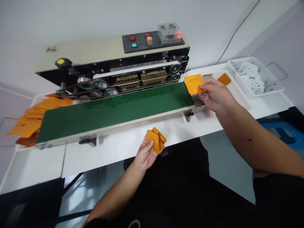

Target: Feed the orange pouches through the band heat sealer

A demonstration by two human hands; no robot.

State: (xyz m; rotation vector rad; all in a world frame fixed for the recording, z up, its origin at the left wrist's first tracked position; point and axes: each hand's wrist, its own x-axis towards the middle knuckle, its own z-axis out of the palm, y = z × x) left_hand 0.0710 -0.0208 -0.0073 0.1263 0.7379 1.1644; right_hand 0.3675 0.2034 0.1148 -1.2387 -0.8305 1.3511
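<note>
Namely: right hand (pixel 215 95) pinching one orange pouch (pixel 194 84) at the end of the green conveyor belt (pixel 114 110), lined up with its length; left hand (pixel 144 156) closed around a stack of orange pouches (pixel 155 141), kept within easy reach.

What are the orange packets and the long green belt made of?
The orange pouch looks like thin, glossy plastic or foil film: it bends softly and shines. The green conveyor belt looks like rubbery coated fabric, smooth with a soft sheen, though I can't tell exactly.
</note>
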